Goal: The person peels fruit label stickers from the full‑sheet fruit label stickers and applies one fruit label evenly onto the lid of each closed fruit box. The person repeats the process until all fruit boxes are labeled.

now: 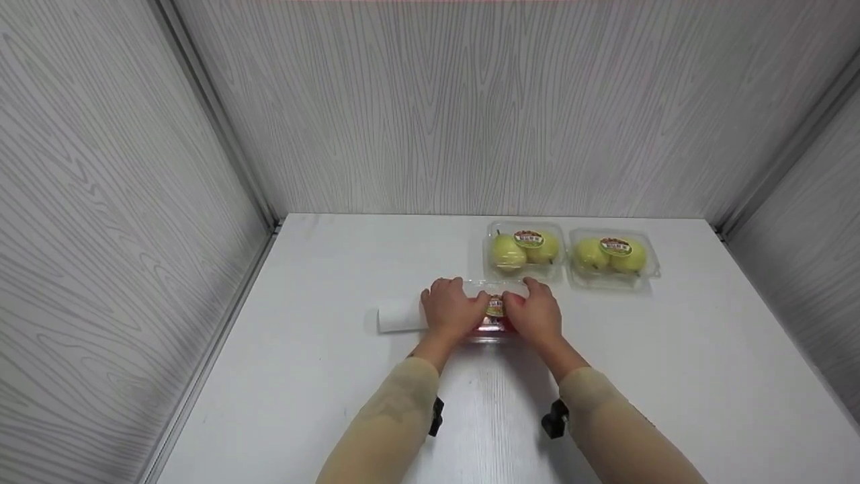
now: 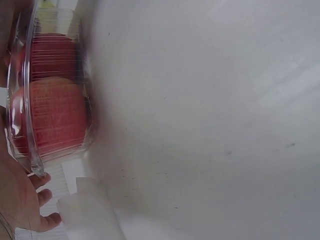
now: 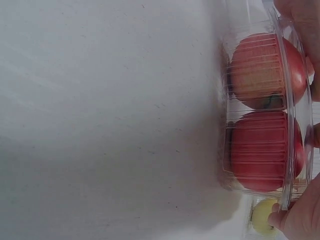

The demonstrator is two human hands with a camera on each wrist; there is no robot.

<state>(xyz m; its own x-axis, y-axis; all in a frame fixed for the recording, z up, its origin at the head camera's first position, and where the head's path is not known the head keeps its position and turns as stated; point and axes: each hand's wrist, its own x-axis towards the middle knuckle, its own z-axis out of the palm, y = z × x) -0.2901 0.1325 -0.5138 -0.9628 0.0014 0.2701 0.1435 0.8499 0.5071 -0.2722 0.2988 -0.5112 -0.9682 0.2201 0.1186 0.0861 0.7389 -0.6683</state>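
A clear plastic clamshell box [image 1: 492, 339] sits on the white table in front of me, with red apples [image 3: 260, 150] inside and an oval label [image 1: 495, 306] on its lid. My left hand [image 1: 453, 310] holds the left side of the box, its thumb on the lid beside the label. On the opposite side my right hand [image 1: 537, 314] holds it likewise, thumb near the label and fingers reaching toward the far edge. In the left wrist view, fingertips [image 2: 44, 196] show past the box's rim. The lid's far part is partly hidden by both hands.
Behind the box stand two clear boxes of yellow-green pears, one [image 1: 509, 253] at the middle and one [image 1: 610, 255] to its right, both with oval labels. A white roll [image 1: 401, 317] lies just left of my left hand. Grey wood-grain panels [image 1: 430, 107] enclose the table.
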